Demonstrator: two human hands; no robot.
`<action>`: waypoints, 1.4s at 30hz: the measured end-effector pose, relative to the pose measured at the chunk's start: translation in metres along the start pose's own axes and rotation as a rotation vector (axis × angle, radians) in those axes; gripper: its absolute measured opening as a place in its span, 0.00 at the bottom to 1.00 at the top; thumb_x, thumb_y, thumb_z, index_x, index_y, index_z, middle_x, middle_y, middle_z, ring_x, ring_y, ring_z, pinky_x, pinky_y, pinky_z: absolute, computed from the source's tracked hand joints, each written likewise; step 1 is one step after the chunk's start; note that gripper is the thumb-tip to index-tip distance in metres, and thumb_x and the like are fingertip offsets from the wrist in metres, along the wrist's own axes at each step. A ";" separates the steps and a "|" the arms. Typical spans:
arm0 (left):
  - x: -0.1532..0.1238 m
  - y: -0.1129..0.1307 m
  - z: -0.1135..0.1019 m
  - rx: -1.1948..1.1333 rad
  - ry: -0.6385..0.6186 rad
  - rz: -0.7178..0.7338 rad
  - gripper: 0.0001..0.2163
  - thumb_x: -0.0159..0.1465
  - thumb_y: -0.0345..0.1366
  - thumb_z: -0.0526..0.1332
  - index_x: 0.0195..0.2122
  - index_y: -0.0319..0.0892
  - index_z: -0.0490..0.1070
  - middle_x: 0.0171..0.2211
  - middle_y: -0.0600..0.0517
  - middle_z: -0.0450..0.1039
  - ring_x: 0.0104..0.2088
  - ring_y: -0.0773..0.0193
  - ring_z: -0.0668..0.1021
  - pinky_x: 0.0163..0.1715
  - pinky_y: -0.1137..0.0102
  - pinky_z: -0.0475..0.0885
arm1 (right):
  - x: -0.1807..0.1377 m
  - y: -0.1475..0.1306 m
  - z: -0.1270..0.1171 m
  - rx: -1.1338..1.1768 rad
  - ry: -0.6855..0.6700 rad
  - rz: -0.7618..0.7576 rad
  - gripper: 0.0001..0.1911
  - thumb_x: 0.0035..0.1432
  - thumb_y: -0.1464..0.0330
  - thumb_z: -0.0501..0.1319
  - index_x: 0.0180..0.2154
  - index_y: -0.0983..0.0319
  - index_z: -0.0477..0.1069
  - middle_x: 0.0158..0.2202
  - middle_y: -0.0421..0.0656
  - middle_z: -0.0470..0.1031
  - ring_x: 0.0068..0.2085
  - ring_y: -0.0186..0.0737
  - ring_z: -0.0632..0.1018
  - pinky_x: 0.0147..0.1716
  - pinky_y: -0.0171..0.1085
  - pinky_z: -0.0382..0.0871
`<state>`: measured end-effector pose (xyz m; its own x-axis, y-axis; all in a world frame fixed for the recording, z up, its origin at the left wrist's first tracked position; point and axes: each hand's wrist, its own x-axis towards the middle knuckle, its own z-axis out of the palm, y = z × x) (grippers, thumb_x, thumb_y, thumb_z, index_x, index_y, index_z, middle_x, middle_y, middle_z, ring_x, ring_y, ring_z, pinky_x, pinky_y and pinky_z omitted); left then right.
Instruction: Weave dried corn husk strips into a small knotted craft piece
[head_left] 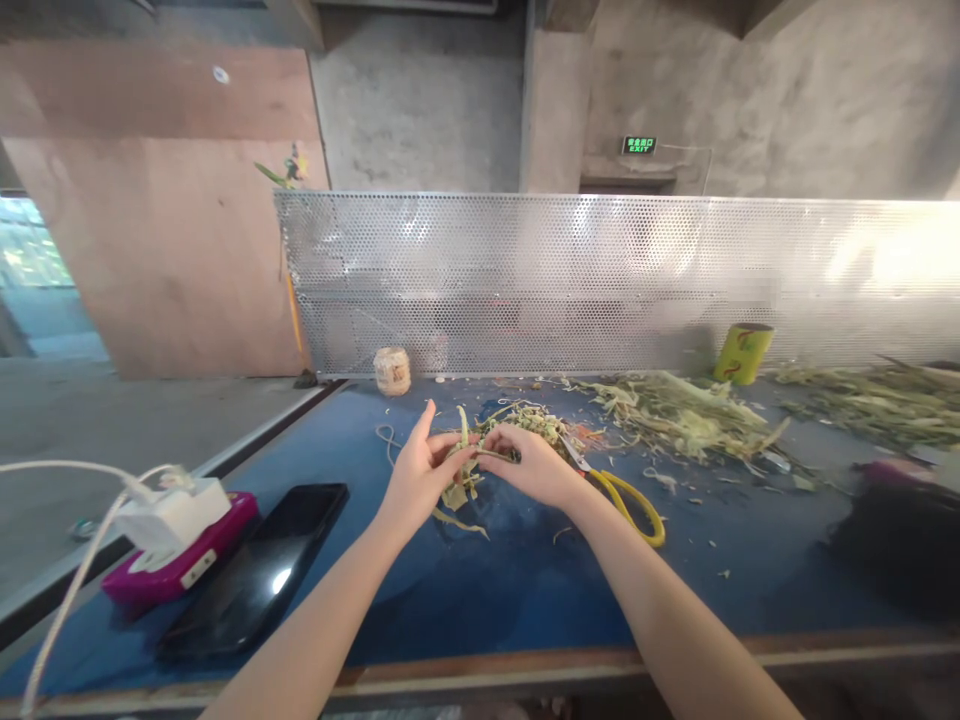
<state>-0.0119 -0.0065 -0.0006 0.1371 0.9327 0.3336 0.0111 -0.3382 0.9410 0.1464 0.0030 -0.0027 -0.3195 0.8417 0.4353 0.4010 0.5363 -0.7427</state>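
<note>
Over the middle of the blue table [487, 590] my two hands meet on a small bundle of pale green leaf strips [466, 470]. My left hand [421, 472] pinches the strips, with its index finger raised. My right hand [534, 463] is curled around the other end of the same strips. Loose ends of the strips hang down below my left hand. Yellow-handled scissors [626, 498] lie on the table just right of my right wrist.
A black phone [259, 580] and a magenta device with a white charger [176, 545] lie at the left. A twine ball [392, 370] and a yellow-green cup [742, 352] stand by the perforated metal screen [600, 280]. Leaf heaps [675, 415] spread right; a dark bag [900, 545] sits far right.
</note>
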 end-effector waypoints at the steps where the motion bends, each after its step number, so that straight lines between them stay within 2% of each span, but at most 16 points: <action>1: -0.001 0.000 0.001 -0.005 -0.024 -0.014 0.42 0.53 0.38 0.60 0.62 0.40 0.32 0.40 0.44 0.73 0.22 0.70 0.70 0.27 0.69 0.68 | 0.000 0.001 0.000 0.063 -0.023 0.019 0.08 0.48 0.66 0.59 0.33 0.61 0.64 0.25 0.38 0.71 0.29 0.34 0.72 0.32 0.35 0.65; 4: -0.002 0.000 0.001 -0.008 -0.054 -0.029 0.37 0.57 0.41 0.55 0.62 0.43 0.32 0.47 0.42 0.69 0.27 0.67 0.72 0.29 0.68 0.70 | 0.001 0.004 -0.001 0.231 -0.071 0.046 0.15 0.51 0.67 0.57 0.42 0.61 0.60 0.22 0.36 0.71 0.27 0.34 0.73 0.31 0.35 0.66; 7: 0.000 -0.002 -0.001 0.066 -0.029 -0.001 0.37 0.57 0.40 0.56 0.61 0.43 0.33 0.49 0.41 0.66 0.31 0.65 0.72 0.26 0.69 0.69 | 0.003 0.005 -0.004 0.288 -0.058 0.050 0.12 0.52 0.68 0.56 0.40 0.63 0.64 0.21 0.38 0.72 0.26 0.34 0.73 0.32 0.35 0.66; 12: 0.004 -0.007 -0.005 0.203 -0.030 0.041 0.34 0.56 0.38 0.57 0.60 0.38 0.41 0.34 0.47 0.72 0.26 0.67 0.71 0.27 0.69 0.67 | 0.004 0.004 -0.005 0.361 -0.083 0.038 0.12 0.50 0.64 0.59 0.37 0.63 0.70 0.27 0.42 0.74 0.31 0.36 0.75 0.32 0.35 0.67; 16: 0.001 -0.008 -0.005 0.323 -0.027 0.133 0.31 0.57 0.37 0.55 0.60 0.42 0.44 0.30 0.53 0.71 0.27 0.67 0.72 0.30 0.69 0.67 | 0.002 0.004 0.003 0.369 -0.090 0.064 0.16 0.47 0.61 0.61 0.38 0.63 0.70 0.27 0.42 0.74 0.28 0.35 0.74 0.28 0.34 0.66; 21: -0.003 -0.009 -0.005 0.590 0.012 0.268 0.28 0.58 0.33 0.54 0.59 0.47 0.47 0.28 0.55 0.72 0.27 0.67 0.72 0.33 0.69 0.66 | 0.003 0.007 0.010 0.327 0.020 0.069 0.13 0.46 0.62 0.61 0.32 0.64 0.72 0.26 0.42 0.73 0.26 0.33 0.71 0.28 0.34 0.65; 26: -0.001 -0.008 -0.009 0.676 0.108 0.314 0.27 0.58 0.31 0.54 0.58 0.46 0.49 0.29 0.54 0.73 0.30 0.66 0.73 0.34 0.69 0.67 | 0.003 0.007 0.009 0.185 0.045 0.047 0.10 0.47 0.64 0.58 0.21 0.63 0.67 0.18 0.36 0.64 0.22 0.30 0.65 0.23 0.32 0.58; 29: 0.000 -0.006 -0.012 0.667 0.173 0.326 0.26 0.57 0.32 0.54 0.58 0.44 0.50 0.29 0.53 0.74 0.31 0.64 0.74 0.35 0.67 0.66 | 0.003 0.005 0.008 0.179 0.015 0.036 0.10 0.48 0.64 0.58 0.20 0.63 0.65 0.19 0.36 0.63 0.22 0.30 0.65 0.23 0.31 0.58; 32: 0.001 -0.005 -0.012 0.615 0.220 0.278 0.29 0.57 0.35 0.55 0.59 0.41 0.47 0.30 0.51 0.74 0.32 0.62 0.74 0.36 0.65 0.67 | 0.003 0.006 0.007 0.219 0.021 0.039 0.10 0.48 0.64 0.58 0.21 0.63 0.65 0.19 0.36 0.64 0.21 0.29 0.65 0.23 0.31 0.58; 35: 0.001 -0.007 -0.010 0.517 0.251 0.127 0.41 0.53 0.41 0.59 0.61 0.36 0.35 0.37 0.45 0.74 0.38 0.56 0.74 0.37 0.62 0.67 | 0.005 0.006 0.005 0.297 0.050 0.094 0.09 0.49 0.63 0.57 0.25 0.62 0.66 0.15 0.35 0.64 0.18 0.28 0.63 0.20 0.31 0.57; 37: 0.001 -0.008 -0.006 0.384 0.196 -0.027 0.46 0.51 0.45 0.61 0.61 0.32 0.30 0.39 0.42 0.73 0.41 0.54 0.74 0.40 0.61 0.66 | 0.006 0.005 0.004 0.385 0.076 0.132 0.09 0.49 0.62 0.57 0.29 0.62 0.66 0.14 0.34 0.65 0.16 0.28 0.63 0.19 0.31 0.57; 39: 0.001 -0.007 -0.002 0.208 0.099 -0.166 0.46 0.52 0.45 0.60 0.61 0.32 0.29 0.37 0.42 0.74 0.41 0.55 0.74 0.43 0.61 0.66 | 0.006 0.004 0.004 0.469 0.089 0.131 0.10 0.49 0.62 0.57 0.30 0.63 0.66 0.16 0.35 0.67 0.16 0.28 0.64 0.19 0.30 0.58; 42: -0.001 -0.002 0.004 0.005 0.026 -0.210 0.46 0.52 0.42 0.61 0.61 0.34 0.26 0.42 0.41 0.72 0.43 0.57 0.74 0.44 0.64 0.66 | 0.006 0.002 0.006 0.545 0.052 0.108 0.11 0.49 0.61 0.58 0.28 0.63 0.66 0.17 0.36 0.68 0.18 0.27 0.65 0.20 0.30 0.59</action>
<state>-0.0080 -0.0073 -0.0033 0.1060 0.9856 0.1318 0.0415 -0.1369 0.9897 0.1405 0.0087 -0.0048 -0.2525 0.8997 0.3561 -0.0771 0.3481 -0.9343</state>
